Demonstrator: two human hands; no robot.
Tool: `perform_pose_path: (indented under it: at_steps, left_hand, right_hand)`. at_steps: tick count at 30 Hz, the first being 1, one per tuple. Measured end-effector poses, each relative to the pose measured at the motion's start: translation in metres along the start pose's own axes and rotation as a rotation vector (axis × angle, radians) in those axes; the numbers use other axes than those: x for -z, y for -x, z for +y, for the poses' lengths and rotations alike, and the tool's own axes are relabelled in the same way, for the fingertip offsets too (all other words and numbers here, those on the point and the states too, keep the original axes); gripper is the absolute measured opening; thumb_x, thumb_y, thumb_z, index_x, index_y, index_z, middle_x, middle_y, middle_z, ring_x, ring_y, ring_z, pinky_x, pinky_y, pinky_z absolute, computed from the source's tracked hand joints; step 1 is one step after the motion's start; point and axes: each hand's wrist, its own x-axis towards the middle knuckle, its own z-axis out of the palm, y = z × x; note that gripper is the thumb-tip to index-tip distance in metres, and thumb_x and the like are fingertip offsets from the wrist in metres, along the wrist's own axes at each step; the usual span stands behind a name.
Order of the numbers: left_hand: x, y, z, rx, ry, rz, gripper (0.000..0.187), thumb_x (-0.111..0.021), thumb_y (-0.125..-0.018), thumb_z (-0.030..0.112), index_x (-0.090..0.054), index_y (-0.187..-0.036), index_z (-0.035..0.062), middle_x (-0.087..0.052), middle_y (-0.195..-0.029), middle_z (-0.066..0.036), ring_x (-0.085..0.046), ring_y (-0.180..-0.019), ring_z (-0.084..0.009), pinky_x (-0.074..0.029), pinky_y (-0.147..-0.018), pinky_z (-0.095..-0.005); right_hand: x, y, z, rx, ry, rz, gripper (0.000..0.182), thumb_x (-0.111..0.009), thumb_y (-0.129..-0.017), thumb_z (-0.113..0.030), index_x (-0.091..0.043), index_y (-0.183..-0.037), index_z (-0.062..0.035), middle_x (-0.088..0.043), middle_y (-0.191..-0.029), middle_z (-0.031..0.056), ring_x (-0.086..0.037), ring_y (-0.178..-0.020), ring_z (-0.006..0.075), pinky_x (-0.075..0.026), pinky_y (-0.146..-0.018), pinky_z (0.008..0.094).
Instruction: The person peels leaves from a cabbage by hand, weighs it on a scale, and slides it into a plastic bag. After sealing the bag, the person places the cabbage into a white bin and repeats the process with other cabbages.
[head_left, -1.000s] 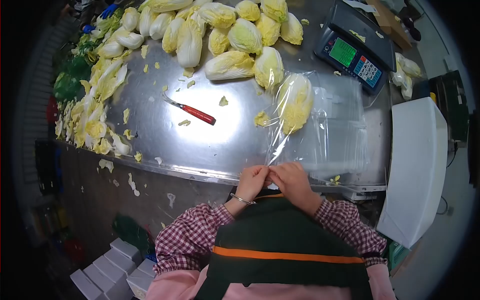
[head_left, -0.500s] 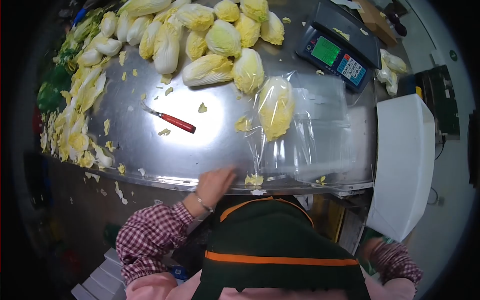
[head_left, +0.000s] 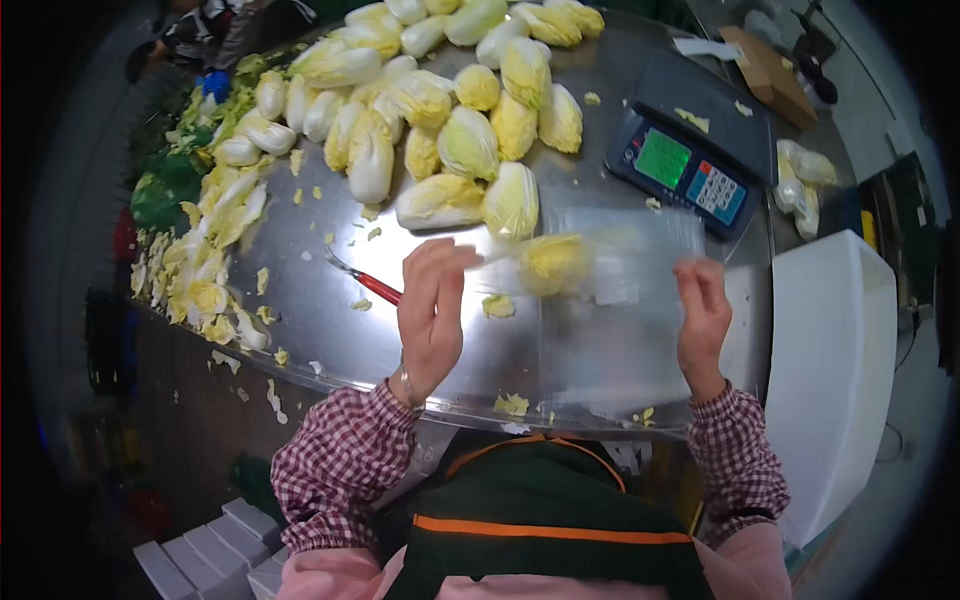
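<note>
My left hand is raised over the steel table, its fingers closed at one end of a clear plastic bag. A yellow napa cabbage, smeared by motion, hangs in that bag between my two hands. On the other side my right hand has its fingertips pinched together on the bag's other end; the thin film is hard to make out. Below the cabbage lies a stack of clear plastic bags. A red-handled knife with a curved blade rests on the table, its handle end partly behind my left hand.
Many napa cabbages are piled at the back. Trimmed leaves line the left edge. A scale with a lit green display stands at the back right. A white foam box is at the right edge. Another person is at the far left.
My left hand has risen from the table's front edge, and my right hand has come up from beside my body. The bagged cabbage, lying still before, is now blurred and turned sideways between them.
</note>
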Motion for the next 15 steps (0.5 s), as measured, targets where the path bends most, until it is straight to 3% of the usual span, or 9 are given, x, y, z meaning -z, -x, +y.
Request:
perform_pose_path:
  at_steps: [3,4,5,6,8,9,11,14,15]
  left_hand:
    - [-0.004,-0.021,0.012,0.268,0.459,0.145,0.024,-0.035,-0.098,0.017,-0.05,-0.088,0.0008,-0.053,-0.08,-0.006,-0.054,-0.067,-0.0116,-0.046,-0.061,-0.0249]
    - [-0.004,-0.019,0.014,0.289,0.386,0.169,0.024,-0.034,-0.098,0.019,-0.043,-0.083,0.003,-0.045,-0.07,-0.003,-0.046,-0.051,-0.0071,-0.039,-0.044,-0.0211]
    - [-0.001,-0.01,0.011,0.288,0.312,0.15,0.024,-0.035,-0.098,0.019,-0.04,-0.079,0.0047,-0.043,-0.065,-0.001,-0.04,-0.045,-0.0054,-0.033,-0.039,-0.0198]
    - [0.004,-0.001,0.01,0.373,0.268,0.115,0.022,-0.039,-0.097,0.018,-0.042,-0.08,0.0039,-0.043,-0.063,-0.001,-0.04,-0.049,-0.0046,-0.034,-0.042,-0.0206]
    - [0.016,0.019,0.011,0.497,0.215,0.073,0.02,-0.043,-0.096,0.017,-0.044,-0.081,0.0031,-0.042,-0.061,0.0,-0.04,-0.052,-0.0038,-0.034,-0.046,-0.0213]
    - [0.023,0.026,0.015,0.698,0.248,0.027,0.021,-0.044,-0.095,0.019,-0.044,-0.08,0.0037,-0.042,-0.06,-0.001,-0.039,-0.049,-0.0047,-0.034,-0.043,-0.0218]
    - [0.032,0.045,0.015,0.923,0.282,-0.027,0.022,-0.046,-0.095,0.02,-0.043,-0.079,0.0043,-0.042,-0.058,-0.001,-0.039,-0.046,-0.0056,-0.034,-0.041,-0.0223]
    - [0.048,0.078,0.006,1.624,0.596,-0.295,0.031,-0.049,-0.092,0.035,-0.042,-0.077,0.0085,-0.04,-0.051,0.002,-0.041,-0.039,-0.0069,-0.032,-0.032,-0.0197]
    - [0.051,0.09,-0.002,1.777,0.608,-0.422,0.032,-0.051,-0.091,0.036,-0.044,-0.078,0.0081,-0.041,-0.052,0.001,-0.041,-0.038,-0.0081,-0.035,-0.033,-0.0207]
  right_hand:
    - [-0.035,-0.031,-0.034,-0.169,-0.442,0.173,0.012,-0.054,-0.089,-0.016,-0.057,-0.09,-0.0044,-0.053,-0.086,0.003,-0.049,-0.08,0.0095,-0.039,-0.075,0.0228]
    - [-0.042,-0.028,-0.032,-0.247,-0.534,0.206,0.013,-0.052,-0.09,-0.017,-0.053,-0.084,-0.006,-0.049,-0.078,0.0012,-0.046,-0.072,0.0079,-0.038,-0.068,0.0218]
    - [-0.049,-0.023,-0.031,-0.338,-0.62,0.238,0.018,-0.051,-0.091,-0.019,-0.048,-0.078,-0.0077,-0.046,-0.07,-0.0006,-0.044,-0.064,0.0063,-0.038,-0.061,0.0209]
    - [-0.054,-0.016,-0.034,-0.351,-0.625,0.227,0.018,-0.051,-0.091,-0.019,-0.048,-0.078,-0.0077,-0.046,-0.07,-0.0006,-0.044,-0.064,0.0063,-0.038,-0.061,0.0209]
    - [-0.061,0.006,-0.041,-0.701,-0.548,0.252,0.025,-0.05,-0.091,-0.019,-0.038,-0.07,-0.0117,-0.035,-0.059,-0.004,-0.034,-0.049,0.0042,-0.031,-0.044,0.0205]
    - [-0.062,0.018,-0.038,-0.724,-0.539,0.24,0.025,-0.05,-0.091,-0.019,-0.038,-0.07,-0.0117,-0.035,-0.059,-0.004,-0.034,-0.049,0.0042,-0.031,-0.044,0.0205]
    - [-0.055,0.047,-0.029,-0.815,-0.303,0.103,0.029,-0.048,-0.091,-0.018,-0.034,-0.067,-0.0122,-0.034,-0.053,-0.0047,-0.03,-0.043,0.0031,-0.024,-0.036,0.0205]
    - [-0.029,0.076,-0.03,-1.134,-0.219,-0.082,0.028,-0.05,-0.09,-0.02,-0.037,-0.066,-0.0109,-0.04,-0.054,-0.0035,-0.037,-0.044,0.0032,-0.027,-0.037,0.0194]
    - [-0.023,0.082,-0.026,-1.187,-0.041,-0.489,0.027,-0.053,-0.088,-0.02,-0.04,-0.067,-0.0096,-0.041,-0.053,-0.0027,-0.04,-0.045,0.004,-0.03,-0.037,0.0201]
